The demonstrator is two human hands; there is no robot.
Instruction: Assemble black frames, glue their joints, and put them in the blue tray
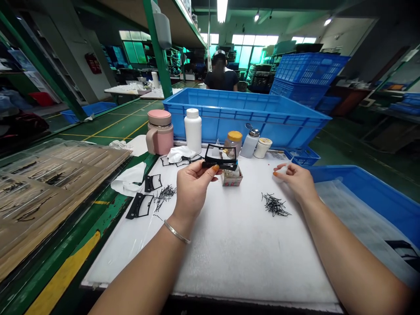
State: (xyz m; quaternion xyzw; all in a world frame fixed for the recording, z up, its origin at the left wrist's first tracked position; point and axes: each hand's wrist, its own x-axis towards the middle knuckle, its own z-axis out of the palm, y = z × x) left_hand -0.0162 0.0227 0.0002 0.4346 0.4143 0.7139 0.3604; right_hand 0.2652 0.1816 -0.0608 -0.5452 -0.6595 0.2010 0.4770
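Observation:
My left hand (193, 186) is closed on a small black-framed rectangular part with a clear window (220, 156), held up above the white foam mat (229, 245). My right hand (293, 179) hovers to the right with its fingers pinched on a small clear item (282, 170) that I cannot make out. A heap of thin black pins (274, 204) lies just below the right hand. Another heap of pins (165, 194) lies left of the left hand, beside two more black frames (141, 204) at the mat's left edge. A small open box (231, 176) stands under the held frame.
A pink mug (159, 132), white bottle (193, 130), yellow-lidded jar (234, 140) and small containers (257, 144) stand at the mat's back. Large blue crates sit behind (243, 116) and at right (370, 197). Trays of parts (49, 183) lie left. A person (220, 75) stands far back.

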